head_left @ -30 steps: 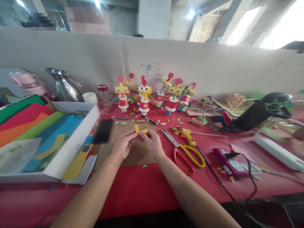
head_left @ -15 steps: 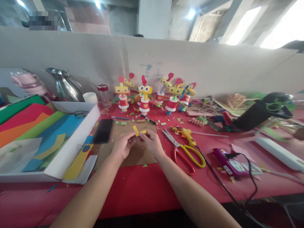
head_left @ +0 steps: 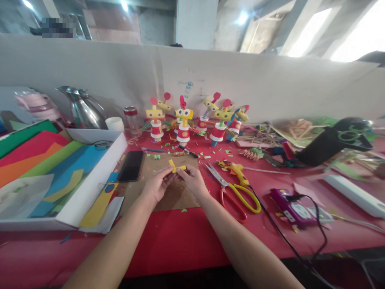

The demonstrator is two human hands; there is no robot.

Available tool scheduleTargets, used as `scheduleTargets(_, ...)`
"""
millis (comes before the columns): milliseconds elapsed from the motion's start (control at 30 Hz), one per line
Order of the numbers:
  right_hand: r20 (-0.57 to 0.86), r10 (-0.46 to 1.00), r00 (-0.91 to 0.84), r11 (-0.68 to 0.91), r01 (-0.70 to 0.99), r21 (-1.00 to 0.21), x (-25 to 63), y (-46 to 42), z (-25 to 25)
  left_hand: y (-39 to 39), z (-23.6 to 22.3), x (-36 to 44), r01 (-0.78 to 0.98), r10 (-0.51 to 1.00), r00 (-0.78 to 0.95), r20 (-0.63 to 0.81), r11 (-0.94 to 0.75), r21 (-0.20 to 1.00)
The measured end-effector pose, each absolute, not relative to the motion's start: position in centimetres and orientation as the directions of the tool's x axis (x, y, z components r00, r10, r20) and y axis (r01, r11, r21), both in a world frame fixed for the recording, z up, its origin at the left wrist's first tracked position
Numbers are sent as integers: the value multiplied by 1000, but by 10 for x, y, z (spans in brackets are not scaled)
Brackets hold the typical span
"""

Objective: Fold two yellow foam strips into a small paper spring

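Observation:
Between my two hands is a pair of yellow paper strips (head_left: 172, 165), joined at a corner, with one end sticking up and the other lying to the right. My left hand (head_left: 158, 182) pinches the strips near the corner with its fingertips. On the other side, my right hand (head_left: 192, 180) grips the right-hand strip between thumb and fingers. Both hands are just above a brown cardboard sheet (head_left: 168, 200) strewn with small paper scraps. Large scissors (head_left: 224, 184) with a red and a yellow handle lie right of my right hand, beside a yellow glue gun (head_left: 239, 172).
A white box (head_left: 90, 176) of coloured paper stands at the left, with a black phone (head_left: 131, 166) beside it. Several paper-cup figures (head_left: 184, 132) stand at the back. A purple power strip (head_left: 294, 208) with a black cord lies at right. A steel jug (head_left: 81, 108) stands back left.

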State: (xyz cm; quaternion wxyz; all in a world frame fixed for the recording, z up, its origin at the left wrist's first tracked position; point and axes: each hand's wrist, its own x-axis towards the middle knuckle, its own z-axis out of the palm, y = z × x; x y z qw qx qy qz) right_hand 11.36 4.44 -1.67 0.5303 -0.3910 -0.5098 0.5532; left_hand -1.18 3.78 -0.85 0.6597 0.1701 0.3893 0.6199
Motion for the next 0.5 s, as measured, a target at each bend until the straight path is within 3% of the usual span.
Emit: scheduleTargets(500, 142, 987, -78, 120, -239, -964, 113, 43, -17, 29, -6, -6, -603, 990, -24, -137, 95, 792)
